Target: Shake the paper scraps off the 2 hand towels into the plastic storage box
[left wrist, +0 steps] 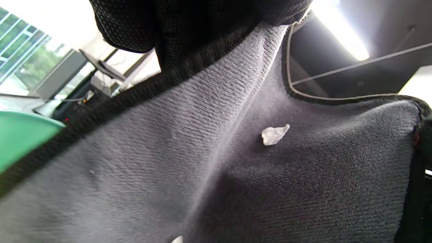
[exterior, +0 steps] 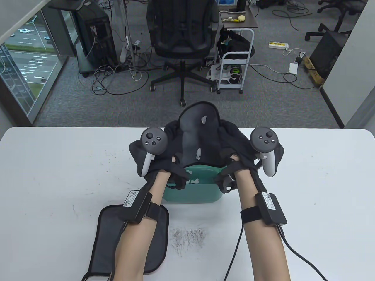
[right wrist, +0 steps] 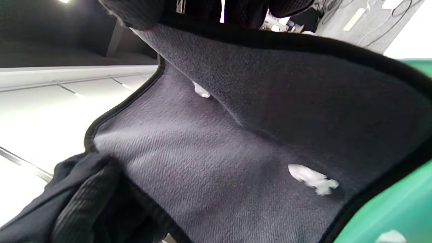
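Scrap-flecked grey towel (exterior: pixel 199 137) over green box (exterior: pixel 193 196)

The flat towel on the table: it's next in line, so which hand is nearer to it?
Left. The left hand grips the raised towel over the box, its forearm crossing the flat towel. The right hand grips farther right.

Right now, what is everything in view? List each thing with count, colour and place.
held hand towel: 1, dark grey, lifted over the box
paper scraps: at least 2, white, on the held towel; more in the box
plastic storage box: 1, green, table centre
second hand towel: 1, dark grey, flat under left forearm
table: 1, white
office chair: 1, black, beyond the table
left hand: gloved, grips towel
right hand: gloved, grips towel
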`<state>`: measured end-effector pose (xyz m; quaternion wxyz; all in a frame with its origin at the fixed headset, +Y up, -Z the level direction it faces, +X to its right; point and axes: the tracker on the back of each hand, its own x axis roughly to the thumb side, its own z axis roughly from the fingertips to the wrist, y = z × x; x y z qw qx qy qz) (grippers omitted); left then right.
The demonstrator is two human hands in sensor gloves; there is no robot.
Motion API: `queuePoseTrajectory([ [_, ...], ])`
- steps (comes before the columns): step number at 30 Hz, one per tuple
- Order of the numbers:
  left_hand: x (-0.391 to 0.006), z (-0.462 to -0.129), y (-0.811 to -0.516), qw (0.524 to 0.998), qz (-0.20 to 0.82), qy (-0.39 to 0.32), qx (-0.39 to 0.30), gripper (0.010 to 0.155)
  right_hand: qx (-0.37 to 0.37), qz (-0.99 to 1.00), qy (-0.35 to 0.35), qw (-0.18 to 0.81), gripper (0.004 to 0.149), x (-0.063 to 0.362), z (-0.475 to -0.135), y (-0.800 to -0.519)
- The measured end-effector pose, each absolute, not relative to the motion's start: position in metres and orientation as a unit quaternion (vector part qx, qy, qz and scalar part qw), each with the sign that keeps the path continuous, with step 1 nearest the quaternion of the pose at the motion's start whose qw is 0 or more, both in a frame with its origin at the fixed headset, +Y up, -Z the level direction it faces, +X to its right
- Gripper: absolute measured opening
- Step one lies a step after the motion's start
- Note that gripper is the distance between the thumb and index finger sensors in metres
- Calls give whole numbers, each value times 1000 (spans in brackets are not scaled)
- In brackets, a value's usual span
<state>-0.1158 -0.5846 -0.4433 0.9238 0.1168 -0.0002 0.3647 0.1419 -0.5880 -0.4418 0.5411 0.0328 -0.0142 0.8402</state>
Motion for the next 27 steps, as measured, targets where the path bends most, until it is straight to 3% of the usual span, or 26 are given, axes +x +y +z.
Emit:
queuePoseTrajectory([
  [13, -153, -455, -604, 925, 356, 50, 120, 41, -31, 831, -33, 554, 39, 175, -453, -611],
  [27, -163, -457, -610, 932, 339, 63, 112, 41, -76, 835, -56, 542, 38, 192, -453, -630],
])
